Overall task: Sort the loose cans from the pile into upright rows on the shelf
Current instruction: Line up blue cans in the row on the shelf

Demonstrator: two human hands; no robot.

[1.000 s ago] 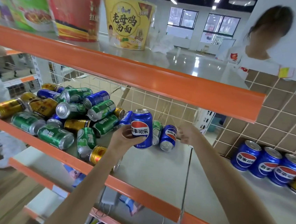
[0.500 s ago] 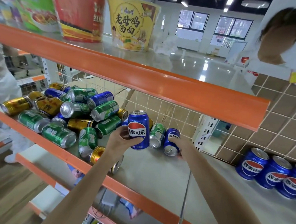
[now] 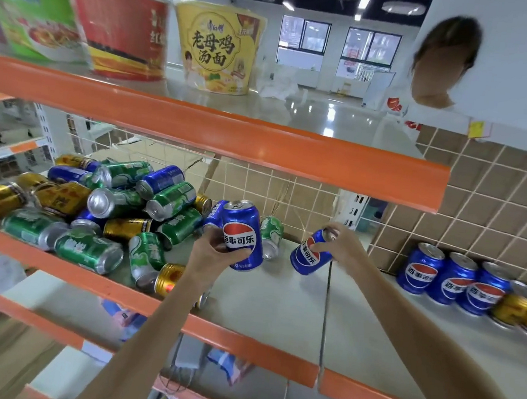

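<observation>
The shelf (image 3: 277, 304) runs the width of the view behind an orange lip, and it holds everything the task concerns; on its left lies the pile (image 3: 98, 211) of green, gold and blue cans tumbled on their sides, some stacked on others, so pulling one from low down would likely set its neighbours rolling; on the right, against the tiled wall, stands the row (image 3: 452, 279) of three blue cans with gold ones beside them, upright and touching.

The left hand (image 3: 217, 253) grips a blue can (image 3: 243, 234) round its lower body, fingers curled about the wall, the can near upright and lifted clear of the shelf; the right hand (image 3: 345, 247) holds a second blue can (image 3: 310, 253), tilted with its top toward the palm, fingers wrapped over the upper end.

These look like stiff, smooth-walled metal cylinders, slippery under a loose grasp and prone to dent if squeezed hard; whether full or empty cannot be told, so their weight is a guess; the mid-body is the safest hold, since it leaves the base free to set down flat.

On the shelf above stand three noodle tubs (image 3: 216, 48), sealed, contents unseen.
</observation>
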